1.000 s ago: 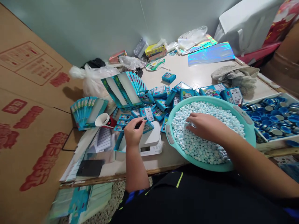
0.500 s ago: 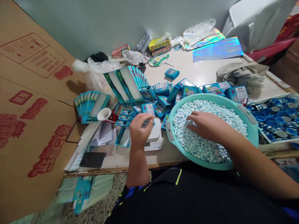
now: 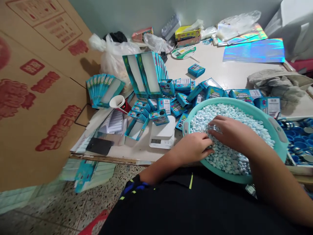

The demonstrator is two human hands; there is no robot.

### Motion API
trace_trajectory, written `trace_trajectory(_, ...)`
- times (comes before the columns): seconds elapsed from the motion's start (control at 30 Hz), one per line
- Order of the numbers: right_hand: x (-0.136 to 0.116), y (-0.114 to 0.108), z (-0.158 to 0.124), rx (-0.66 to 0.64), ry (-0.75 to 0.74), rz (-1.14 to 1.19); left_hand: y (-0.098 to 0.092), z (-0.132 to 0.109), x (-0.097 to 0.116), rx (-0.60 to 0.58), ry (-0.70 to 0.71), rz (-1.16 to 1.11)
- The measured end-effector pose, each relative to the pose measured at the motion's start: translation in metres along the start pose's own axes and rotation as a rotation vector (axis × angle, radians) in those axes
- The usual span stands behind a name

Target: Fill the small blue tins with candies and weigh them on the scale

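Pale blue oval candies (image 3: 232, 156) fill a teal plastic basin (image 3: 244, 103), shown in the head view at the near edge of a table (image 3: 217, 70), right of a white kitchen scale (image 3: 166, 138). The left hand (image 3: 193, 148), moved across from the scale, lies curled at the basin's near rim, with its fingers among the candies. The right hand (image 3: 236, 133) spreads half-open over the pile, its fingers curved downward; whether either hand holds candies cannot be told. A teal candy box (image 3: 159, 117) stands on the scale; further teal candy boxes (image 3: 182, 84) lie beyond the basin, beside a tray of blue lids (image 3: 299, 140).
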State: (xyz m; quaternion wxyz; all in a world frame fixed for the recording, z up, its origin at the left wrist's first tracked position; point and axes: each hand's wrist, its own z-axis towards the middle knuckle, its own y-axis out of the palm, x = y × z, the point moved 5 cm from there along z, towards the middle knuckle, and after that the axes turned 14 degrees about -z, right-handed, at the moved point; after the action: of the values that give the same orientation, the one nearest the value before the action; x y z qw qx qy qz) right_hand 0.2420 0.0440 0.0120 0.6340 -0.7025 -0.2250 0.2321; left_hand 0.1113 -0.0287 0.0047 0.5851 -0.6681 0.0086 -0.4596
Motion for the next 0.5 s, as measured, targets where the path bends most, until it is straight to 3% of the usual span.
trace_trajectory(0.5,0.0024,0.0046,0.0005,0.021,-0.045,0.039,0.0059,-0.0002,0.0044,0.017,0.021,-0.037)
